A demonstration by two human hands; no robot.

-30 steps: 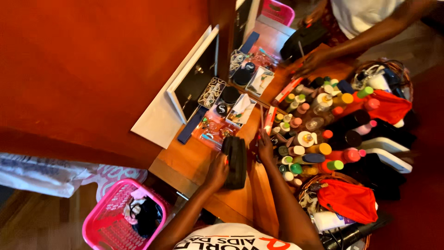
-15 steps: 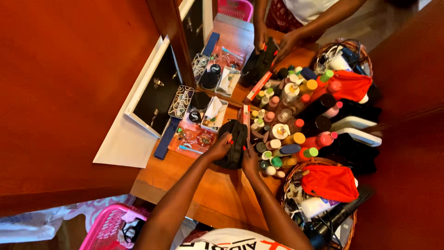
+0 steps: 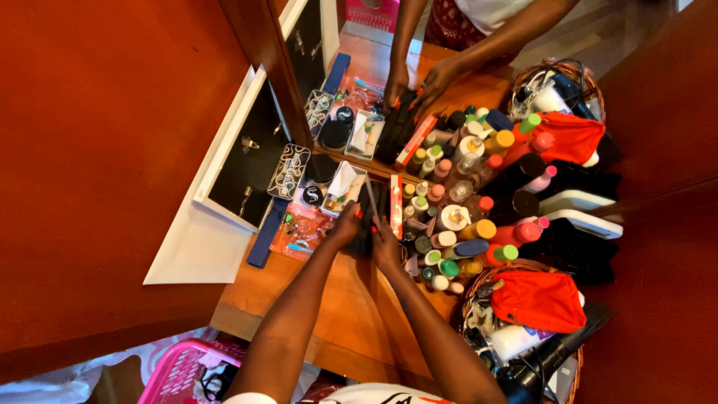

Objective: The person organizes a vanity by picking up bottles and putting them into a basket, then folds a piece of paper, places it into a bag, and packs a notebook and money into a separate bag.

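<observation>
I see my left hand and my right hand both wrapped around a soft black pouch, fingers curled on its sides. The pouch sits on the smooth brown wooden table, right by the mirror. Just beside my right hand stands a crowd of small round bottles with bright caps. A woven basket holds a floppy red cloth bag. A flat clear packet lies near my left hand. A pink plastic basket sits down below.
</observation>
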